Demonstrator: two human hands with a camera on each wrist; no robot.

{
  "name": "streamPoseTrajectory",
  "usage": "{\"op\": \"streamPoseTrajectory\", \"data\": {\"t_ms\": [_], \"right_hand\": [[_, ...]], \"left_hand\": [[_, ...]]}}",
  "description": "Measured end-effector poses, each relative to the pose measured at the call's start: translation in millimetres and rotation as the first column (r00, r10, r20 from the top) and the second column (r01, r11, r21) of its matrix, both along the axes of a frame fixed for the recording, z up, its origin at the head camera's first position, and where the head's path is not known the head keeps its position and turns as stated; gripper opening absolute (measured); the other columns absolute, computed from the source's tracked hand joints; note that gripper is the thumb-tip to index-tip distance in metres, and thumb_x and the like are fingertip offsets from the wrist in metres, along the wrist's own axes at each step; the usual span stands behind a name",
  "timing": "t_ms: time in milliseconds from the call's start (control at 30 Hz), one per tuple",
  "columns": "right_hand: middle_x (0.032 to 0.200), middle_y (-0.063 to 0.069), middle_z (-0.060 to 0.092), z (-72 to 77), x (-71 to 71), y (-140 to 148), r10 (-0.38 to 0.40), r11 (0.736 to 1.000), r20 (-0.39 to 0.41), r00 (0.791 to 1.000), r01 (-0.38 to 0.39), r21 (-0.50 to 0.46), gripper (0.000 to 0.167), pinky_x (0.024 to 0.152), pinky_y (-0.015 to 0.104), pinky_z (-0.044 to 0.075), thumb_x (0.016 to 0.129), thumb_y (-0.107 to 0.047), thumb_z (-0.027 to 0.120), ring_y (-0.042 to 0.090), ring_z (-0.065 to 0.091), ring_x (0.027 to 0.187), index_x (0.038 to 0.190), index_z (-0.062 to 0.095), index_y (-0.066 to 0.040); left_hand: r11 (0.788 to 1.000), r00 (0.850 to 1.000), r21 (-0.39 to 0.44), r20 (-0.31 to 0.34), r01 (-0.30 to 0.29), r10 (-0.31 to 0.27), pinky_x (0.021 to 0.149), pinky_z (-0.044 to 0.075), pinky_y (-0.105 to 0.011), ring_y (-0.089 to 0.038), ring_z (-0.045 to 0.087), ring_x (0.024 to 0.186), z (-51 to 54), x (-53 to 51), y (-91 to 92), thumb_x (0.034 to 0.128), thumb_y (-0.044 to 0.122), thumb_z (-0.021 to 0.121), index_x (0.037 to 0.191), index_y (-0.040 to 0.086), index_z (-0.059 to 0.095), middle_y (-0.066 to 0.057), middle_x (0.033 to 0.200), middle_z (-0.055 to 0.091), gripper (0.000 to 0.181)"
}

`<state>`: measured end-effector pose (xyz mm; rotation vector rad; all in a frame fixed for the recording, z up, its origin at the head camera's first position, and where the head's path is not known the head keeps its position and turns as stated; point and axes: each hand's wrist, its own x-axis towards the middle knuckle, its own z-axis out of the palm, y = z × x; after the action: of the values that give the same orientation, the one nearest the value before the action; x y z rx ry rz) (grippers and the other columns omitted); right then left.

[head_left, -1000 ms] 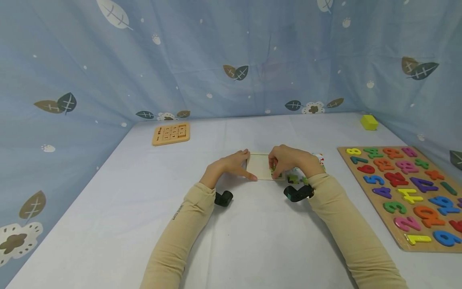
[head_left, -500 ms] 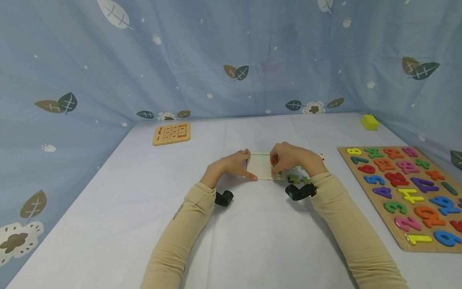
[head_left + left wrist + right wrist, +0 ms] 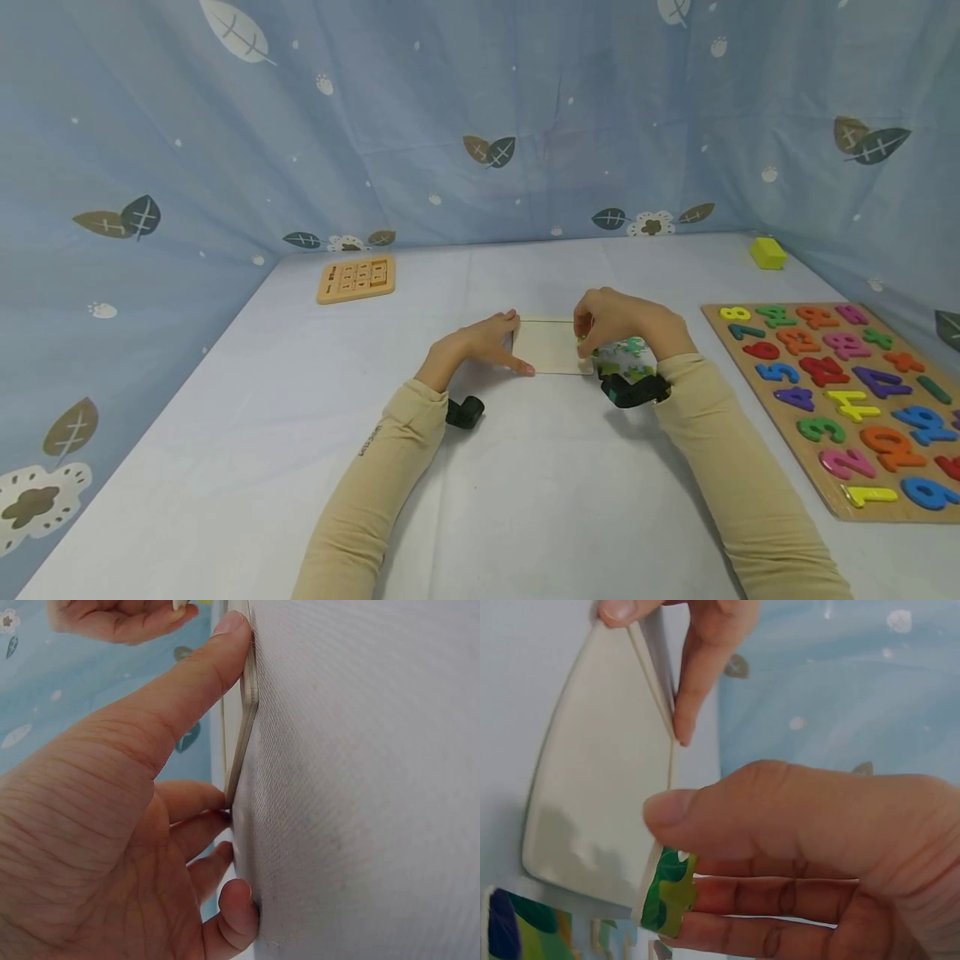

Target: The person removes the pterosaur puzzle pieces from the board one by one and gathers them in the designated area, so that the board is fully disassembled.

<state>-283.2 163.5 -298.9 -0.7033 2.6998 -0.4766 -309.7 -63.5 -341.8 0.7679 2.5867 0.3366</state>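
A pale wooden puzzle board (image 3: 546,346) lies bare-faced on the white table. My left hand (image 3: 483,340) grips its left end, the thumb on the near corner and the fingers along the far side, as the left wrist view also shows. Over the board's right end, my right hand (image 3: 626,323) pinches a green jigsaw piece (image 3: 667,892) between thumb and fingers. The piece stands on edge in the right wrist view, partly hidden by the thumb. Loose jigsaw pieces (image 3: 632,357) lie just right of the board, partly covered by the right hand and its wrist camera.
A wooden number slide puzzle (image 3: 356,279) lies at the back left. To the right is a large board of coloured letters and numbers (image 3: 780,417). A yellow block (image 3: 767,253) sits at the back right corner. A blue leaf-print curtain (image 3: 480,125) hangs behind the table.
My right hand has moved right and slightly away across the board with the jigsaw piece, uncovering more of the board and of the loose pieces. My left hand has stayed in place.
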Motion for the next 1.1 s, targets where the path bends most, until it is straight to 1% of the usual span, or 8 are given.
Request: {"op": "streamPoseTrajectory", "data": {"t_ms": [267,400,500,633,833,1000,1100], "right_hand": [[0.084,0.007,0.064,5.3,2.4,12,0.0,1.0,0.033,0.999,0.0,0.003,0.013,0.067,0.031,0.048,0.079,-0.012,0.074,0.017,0.054,0.073,0.088,0.069,-0.004],[0.083,0.006,0.063,8.2,2.7,18,-0.02,1.0,0.067,0.998,0.019,0.022,0.012,0.065,0.03,0.046,0.079,-0.011,0.073,0.017,0.052,0.072,0.087,0.069,-0.004],[0.086,0.006,0.065,10.7,2.6,23,-0.037,0.999,0.08,0.996,0.034,0.041,0.015,0.066,0.031,0.048,0.079,-0.012,0.074,0.017,0.054,0.073,0.09,0.07,-0.004],[0.091,0.008,0.067,14.3,4.4,28,-0.052,0.997,0.075,0.996,0.048,0.054,0.018,0.068,0.033,0.05,0.079,-0.013,0.074,0.017,0.056,0.076,0.093,0.07,-0.002],[0.093,0.009,0.066,18.7,8.0,34,-0.056,0.997,0.074,0.996,0.052,0.063,0.022,0.069,0.035,0.05,0.078,-0.012,0.073,0.019,0.055,0.079,0.096,0.07,-0.001],[0.088,0.007,0.066,20.3,9.0,40,-0.08,0.995,0.1,0.992,0.074,0.065,0.018,0.066,0.032,0.047,0.076,-0.013,0.074,0.018,0.052,0.075,0.091,0.07,-0.003],[0.086,0.006,0.065,21.7,8.9,46,-0.092,0.995,0.116,0.989,0.086,0.058,0.019,0.062,0.031,0.044,0.076,-0.012,0.074,0.017,0.048,0.071,0.091,0.07,-0.002]], "left_hand": [[1.0,1.0,0.004,0.009,0.0,0.0,0.122,0.011,-0.043,-0.026,0.003,0.151,-0.1,0.4,-0.6,0.083,0.049,0.07,0.154,0.004,0.011,-0.011,0.163,0.002,0.103],[1.0,1.0,0.006,0.007,0.0,0.0,0.122,0.012,-0.043,-0.026,0.003,0.151,-0.1,0.1,-0.6,0.0829,0.049,0.071,0.154,0.004,0.011,-0.01,0.163,0.002,0.103],[1.0,1.0,0.006,0.004,-0.001,0.001,0.122,0.012,-0.043,-0.026,0.003,0.151,0.0,0.3,-0.7,0.0831,0.048,0.071,0.154,0.004,0.011,-0.01,0.163,0.002,0.103],[1.0,1.0,0.011,0.002,-0.002,0.002,0.122,0.012,-0.044,-0.027,0.003,0.151,0.1,1.0,-0.8,0.083,0.048,0.071,0.154,0.004,0.011,-0.011,0.163,0.003,0.103],[1.0,1.0,0.027,0.013,-0.009,0.009,0.122,0.012,-0.044,-0.026,0.003,0.151,-0.4,1.5,-1.1,0.0828,0.046,0.071,0.154,0.004,0.011,-0.011,0.163,0.003,0.103],[0.999,1.0,0.043,0.013,-0.007,0.007,0.122,0.013,-0.044,-0.026,0.003,0.151,-1.5,1.0,-2.2,0.0824,0.046,0.072,0.154,0.004,0.012,-0.011,0.163,0.004,0.103],[0.999,1.0,0.052,0.012,-0.005,0.004,0.122,0.012,-0.044,-0.026,0.004,0.151,-1.5,0.5,-2.1,0.0829,0.046,0.071,0.154,0.004,0.012,-0.011,0.163,0.004,0.102]]}}
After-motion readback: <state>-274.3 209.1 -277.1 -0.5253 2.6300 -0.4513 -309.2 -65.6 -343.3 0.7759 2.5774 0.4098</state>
